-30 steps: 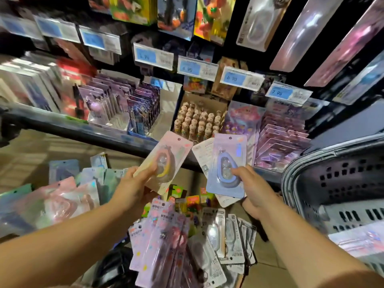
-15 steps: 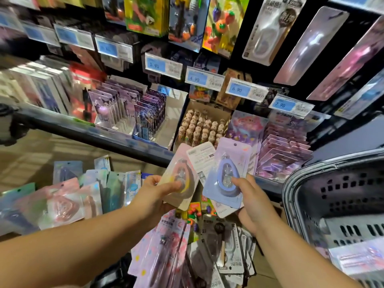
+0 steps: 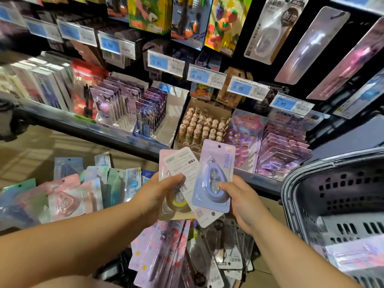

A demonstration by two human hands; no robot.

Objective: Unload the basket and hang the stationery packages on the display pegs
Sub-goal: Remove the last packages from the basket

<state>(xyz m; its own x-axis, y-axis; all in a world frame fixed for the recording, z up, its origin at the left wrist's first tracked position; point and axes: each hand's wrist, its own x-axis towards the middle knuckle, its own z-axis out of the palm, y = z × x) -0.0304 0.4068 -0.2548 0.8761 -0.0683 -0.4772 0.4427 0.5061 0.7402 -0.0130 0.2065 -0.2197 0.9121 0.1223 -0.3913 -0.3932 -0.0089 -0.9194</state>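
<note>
The basket (image 3: 342, 196) sits right of the right hand (image 3: 245, 204), which pinches a purple package (image 3: 216, 173) by its lower end. Its long axis is upright, hang hole farthest from the thumb. The left hand (image 3: 158, 194) grips a pink package (image 3: 165, 161) just beside it — neither pegged yet.

Shelf (image 3: 104, 132) holds boxed pens (image 3: 202, 125); pink card packs (image 3: 280, 151).
</note>
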